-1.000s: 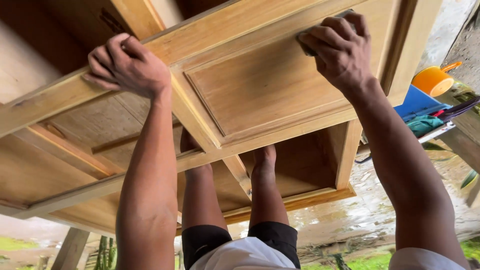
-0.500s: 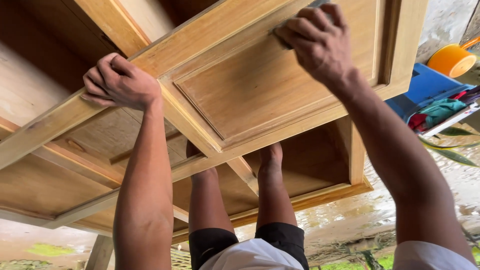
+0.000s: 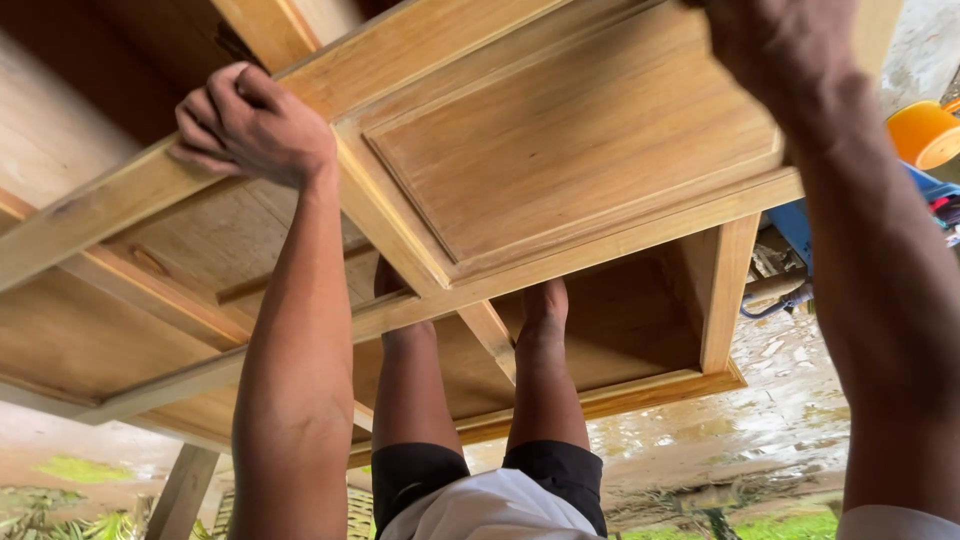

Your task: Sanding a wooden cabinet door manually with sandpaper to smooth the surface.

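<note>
Outdoor work area w/ wet, muddy ground (image 3: 790, 420) and grass at the lower edge: a paneled wooden door (image 3: 570, 150) fills the upper frame, lying on a second wooden frame (image 3: 600, 395). Person's left hand (image 3: 250, 125) is clenched over the door's rail near its left edge. Right hand (image 3: 785, 45) presses at the door's top-right corner, fingers cut off by the picture's top edge; grip can't be told. An orange container (image 3: 925, 132) sits beyond the door's right edge.

Bare forearms, left hand (image 3: 255, 125) and right hand (image 3: 785, 50) ungloved, no rings or watch visible; legs bare below dark shorts (image 3: 490, 480), white shirt hem (image 3: 490, 515) at frame bottom.
</note>
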